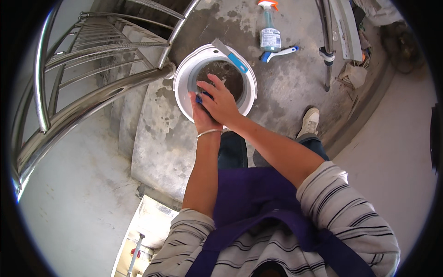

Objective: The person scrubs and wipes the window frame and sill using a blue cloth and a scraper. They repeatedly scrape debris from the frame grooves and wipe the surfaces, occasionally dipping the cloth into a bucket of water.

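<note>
Over a white plastic bucket (180, 100) with dark water in it, my left hand (204, 116) and my right hand (221, 102) are pressed together. A small dark blue object (199, 99), perhaps a cloth, shows between them; the hands hide most of it, and its kind cannot be told. My left wrist bears a bangle. Across the bucket's far right rim lies a scraper with a blue handle (237, 62). Beyond the bucket, a spray bottle (270, 36) with an orange and white trigger lies on the floor beside a blue and white brush (279, 54).
A stainless steel railing (104, 95) runs along the left beside concrete steps (135, 100). A metal pole (327, 62) stands at the right. Farther right, a long panel (349, 34) and debris (354, 74) lie by the wall. The concrete floor (166, 138) has wet patches.
</note>
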